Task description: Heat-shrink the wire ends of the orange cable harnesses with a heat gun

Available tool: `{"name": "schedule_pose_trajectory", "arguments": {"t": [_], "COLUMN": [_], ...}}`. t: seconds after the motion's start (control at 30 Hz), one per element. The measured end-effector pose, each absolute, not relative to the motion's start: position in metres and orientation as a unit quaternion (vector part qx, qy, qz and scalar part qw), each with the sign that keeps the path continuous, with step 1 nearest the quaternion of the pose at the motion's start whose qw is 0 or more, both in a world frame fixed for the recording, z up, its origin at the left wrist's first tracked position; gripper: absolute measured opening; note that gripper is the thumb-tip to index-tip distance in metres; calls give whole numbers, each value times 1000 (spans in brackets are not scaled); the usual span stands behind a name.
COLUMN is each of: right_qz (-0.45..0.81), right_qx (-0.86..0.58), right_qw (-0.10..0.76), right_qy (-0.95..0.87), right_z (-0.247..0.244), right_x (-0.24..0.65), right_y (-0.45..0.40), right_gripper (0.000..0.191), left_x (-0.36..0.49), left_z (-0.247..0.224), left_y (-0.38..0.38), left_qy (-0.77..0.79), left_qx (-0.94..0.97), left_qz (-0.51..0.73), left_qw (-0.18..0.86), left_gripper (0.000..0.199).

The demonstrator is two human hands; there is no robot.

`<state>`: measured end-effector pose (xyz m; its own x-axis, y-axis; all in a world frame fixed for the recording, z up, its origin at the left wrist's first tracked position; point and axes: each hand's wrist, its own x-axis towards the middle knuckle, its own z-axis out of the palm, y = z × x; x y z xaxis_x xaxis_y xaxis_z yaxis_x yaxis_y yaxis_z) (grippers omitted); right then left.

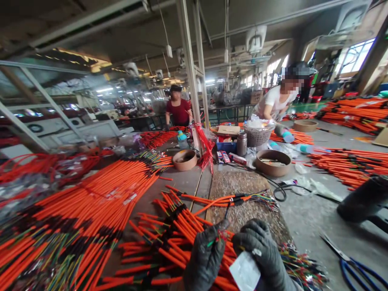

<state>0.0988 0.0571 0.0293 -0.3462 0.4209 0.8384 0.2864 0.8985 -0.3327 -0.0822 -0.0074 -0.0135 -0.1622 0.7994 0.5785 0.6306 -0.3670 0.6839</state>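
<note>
Orange cable harnesses [178,242] lie before us! Our left fingers [212,238] pinch a thin wire [210,243], right fingers [257,238] a white tag [245,271].

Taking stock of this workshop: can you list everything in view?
orange cable harnesses: many, orange with black wrapping, on the bench and further tables
round tubs: three, brown, beyond the harnesses
woven basket: one, pale, on the far table
flask: one, metallic brown, beside the basket
scissors: one pair, blue handles, lower right on the grey surface
red strips: one bunch, red, on a pole
co-workers: two, one in red, one in white, across the tables
left grip: one, grey glove, pinching a thin green wire
right grip: one, grey glove, holding a white slip
</note>
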Motion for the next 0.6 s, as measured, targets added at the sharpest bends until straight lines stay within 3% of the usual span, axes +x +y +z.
{"name": "schedule_pose_trajectory", "arguments": {"t": [0.33,0.6], "right_qz": [-3,11], "right_qx": [-182,-152], "right_qw": [510,520], "right_qy": [-841,-840], "right_z": [39,37], "right_x": [107,103], "right_y": [57,63], "right_gripper": [24,21], "left_x": [-82,-80], "left_z": [15,19], "left_y": [-3,-5], "left_qy": [532,538], "left_qx": [690,683], "left_qz": [489,494], "left_qw": [-26,-34], "left_gripper": [23,21]}}
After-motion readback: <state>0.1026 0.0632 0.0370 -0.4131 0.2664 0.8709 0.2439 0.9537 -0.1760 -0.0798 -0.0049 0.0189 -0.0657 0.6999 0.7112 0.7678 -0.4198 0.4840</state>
